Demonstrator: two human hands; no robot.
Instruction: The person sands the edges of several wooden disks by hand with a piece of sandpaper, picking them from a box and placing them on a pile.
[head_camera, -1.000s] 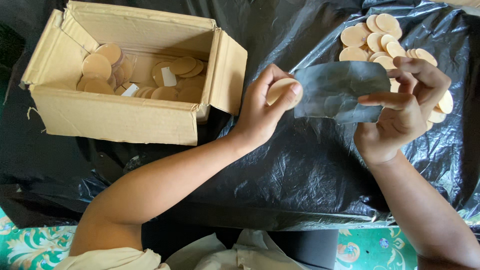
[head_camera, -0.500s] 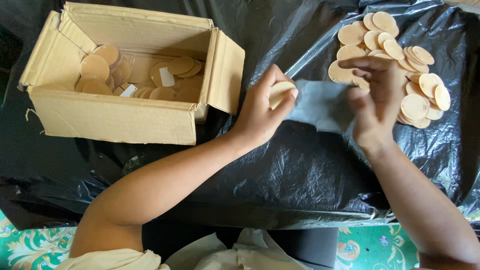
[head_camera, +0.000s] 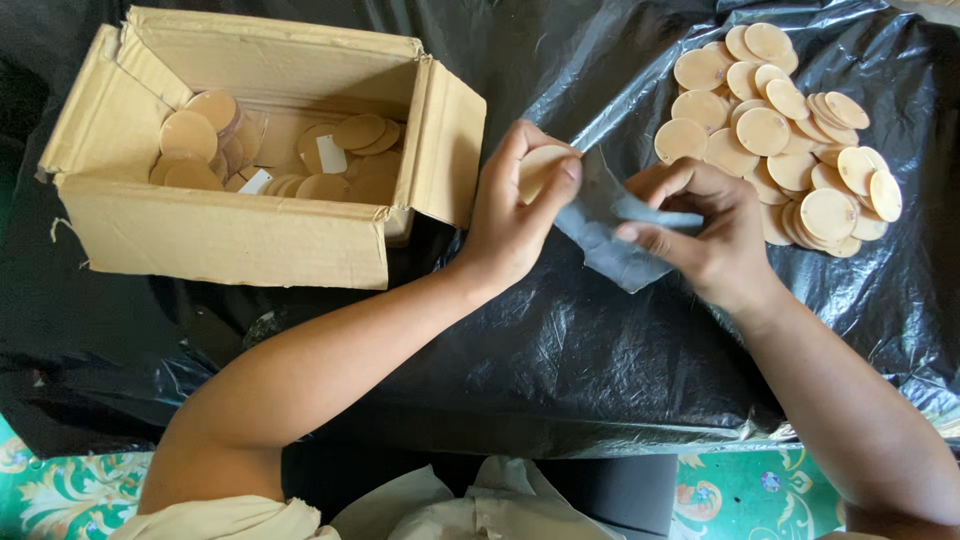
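Note:
My left hand (head_camera: 515, 215) grips a round tan wooden disc (head_camera: 536, 168) upright between thumb and fingers, just right of the cardboard box (head_camera: 230, 238). My right hand (head_camera: 700, 225) pinches a grey sheet of sandpaper (head_camera: 610, 235) that touches the disc's edge. Inside the box lie several more tan discs (head_camera: 200, 140) and small white tags (head_camera: 330, 155). A heap of the same discs (head_camera: 790, 130) lies on the black plastic sheet (head_camera: 560, 350) at the upper right, just beyond my right hand.
The black plastic sheet covers the whole work surface and wrinkles up at the back. The box's right flap (head_camera: 450, 140) stands open close to my left hand. A green patterned floor (head_camera: 750, 495) shows along the bottom edge.
My right hand reached to the disc heap, then came back left and down with the grey sheet, which is now against the disc. My left hand kept the disc almost still.

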